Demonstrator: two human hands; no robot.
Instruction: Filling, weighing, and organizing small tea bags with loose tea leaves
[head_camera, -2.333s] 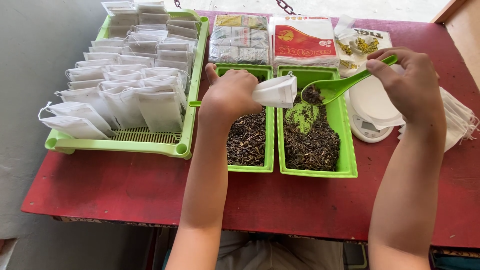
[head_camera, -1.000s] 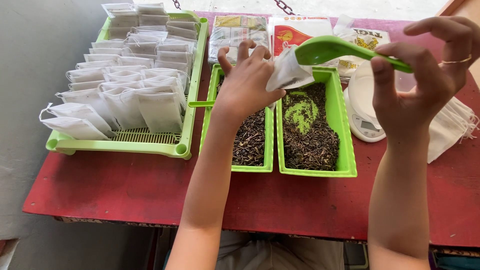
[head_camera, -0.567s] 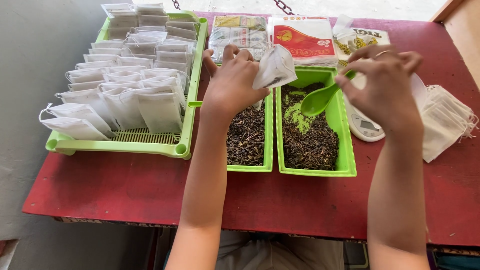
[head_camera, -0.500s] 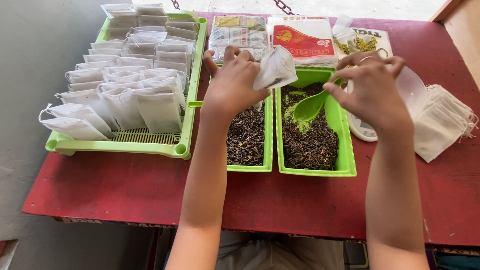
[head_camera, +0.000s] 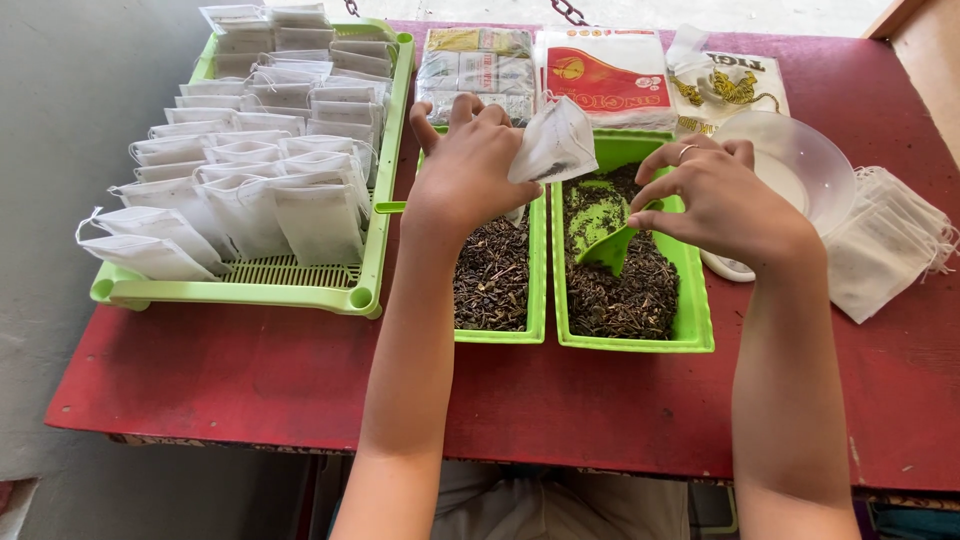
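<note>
My left hand (head_camera: 468, 165) holds a small white drawstring bag (head_camera: 553, 142) above the gap between two green trays. Dark loose tea leaves fill both the left tray (head_camera: 538, 268) and the right tray (head_camera: 695, 318). Over the right tray, my right hand (head_camera: 722, 197) grips a green scoop (head_camera: 606, 247), its bowl tipped down into the leaves. The scoop's handle is hidden under my fingers.
A large green basket (head_camera: 372, 232) at the left holds several rows of filled white bags. A pile of flat white bags (head_camera: 885, 250) lies at the right, beside a clear bowl on a scale (head_camera: 812, 160). Printed packets (head_camera: 605, 75) lie at the back of the red table (head_camera: 250, 370).
My right hand brought the scoop down from beside the bag into the right tray's leaves. My left hand stayed in place with the bag.
</note>
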